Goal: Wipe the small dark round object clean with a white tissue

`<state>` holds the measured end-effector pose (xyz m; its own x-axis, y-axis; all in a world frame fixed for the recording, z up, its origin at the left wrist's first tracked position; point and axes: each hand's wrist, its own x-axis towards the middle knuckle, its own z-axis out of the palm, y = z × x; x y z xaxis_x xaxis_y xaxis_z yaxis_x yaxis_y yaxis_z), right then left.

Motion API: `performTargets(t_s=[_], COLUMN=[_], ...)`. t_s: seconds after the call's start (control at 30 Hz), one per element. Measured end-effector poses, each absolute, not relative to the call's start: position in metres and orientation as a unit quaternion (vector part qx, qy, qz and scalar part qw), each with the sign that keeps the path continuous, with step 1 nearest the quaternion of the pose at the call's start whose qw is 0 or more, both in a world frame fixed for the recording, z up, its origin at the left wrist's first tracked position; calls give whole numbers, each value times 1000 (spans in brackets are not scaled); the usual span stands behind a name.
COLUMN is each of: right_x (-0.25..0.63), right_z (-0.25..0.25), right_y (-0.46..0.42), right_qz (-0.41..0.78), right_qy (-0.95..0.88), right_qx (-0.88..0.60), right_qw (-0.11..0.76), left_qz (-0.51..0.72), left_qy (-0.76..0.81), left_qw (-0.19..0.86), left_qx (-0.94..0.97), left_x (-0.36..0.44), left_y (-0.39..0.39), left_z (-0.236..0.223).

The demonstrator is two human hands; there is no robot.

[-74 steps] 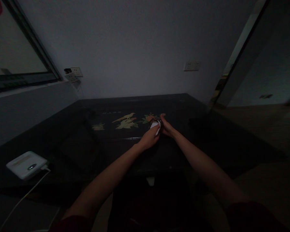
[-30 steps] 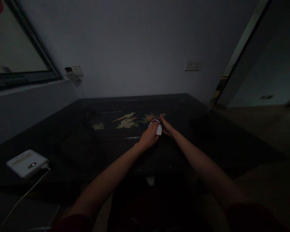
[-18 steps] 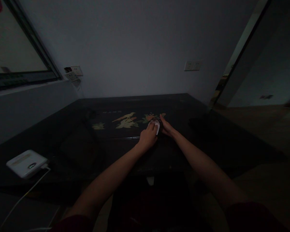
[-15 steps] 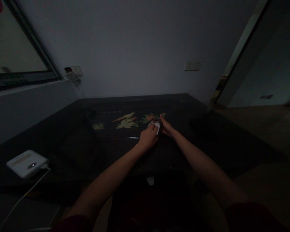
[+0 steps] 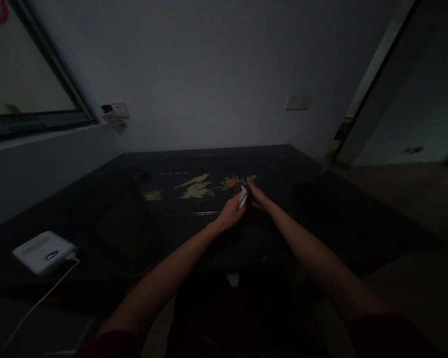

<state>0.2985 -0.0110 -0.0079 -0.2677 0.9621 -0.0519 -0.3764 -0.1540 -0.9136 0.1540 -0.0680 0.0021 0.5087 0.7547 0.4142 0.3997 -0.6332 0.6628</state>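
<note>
Over the dark table (image 5: 194, 238), my left hand (image 5: 230, 212) is closed on a small white cloth or tissue (image 5: 243, 197). The white piece is pressed against a dark, shiny object (image 5: 236, 189) whose kind is too dim to make out. My right hand (image 5: 259, 197) grips that dark object from the right side, thumb pointing up and away. Both hands nearly meet above the flower picture (image 5: 229, 183) on the tabletop, partly covering it. Most of the dark object is hidden by the fingers and blends with the table.
A white box-shaped device (image 5: 45, 252) lies at the table's left, with a white cable (image 5: 41, 300) running down off the edge. A bird picture (image 5: 196, 186) decorates the tabletop. Behind stands a wall with a socket pair (image 5: 297, 103) and further sockets (image 5: 114, 118) at left.
My left hand has shifted slightly, and the white piece now shows narrower and more upright between the hands. My right hand stays nearly in place. The view has moved very little.
</note>
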Motion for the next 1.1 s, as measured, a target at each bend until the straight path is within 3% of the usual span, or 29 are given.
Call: performTargets(t_s=[0.33,0.77,0.93,1.1], right_x=[293,295,298,298], right_z=[-3,-5,-8,-9], right_y=[-16,-14,-13,-13], right_qz=[671,678,666,656], right_qy=[-408,-430,-454,-465], right_qx=[-341,-345,-347,-342], right_qw=[516,486,480,486], left_qz=[314,119,108,169], left_qy=[375,464,472,479], left_qw=[193,-30,-23,84], left_qx=[851,877,875,857], left_x=[155,156,156,155], left_y=[-71,-94,-98,-90], left_z=[-1,22,26,25])
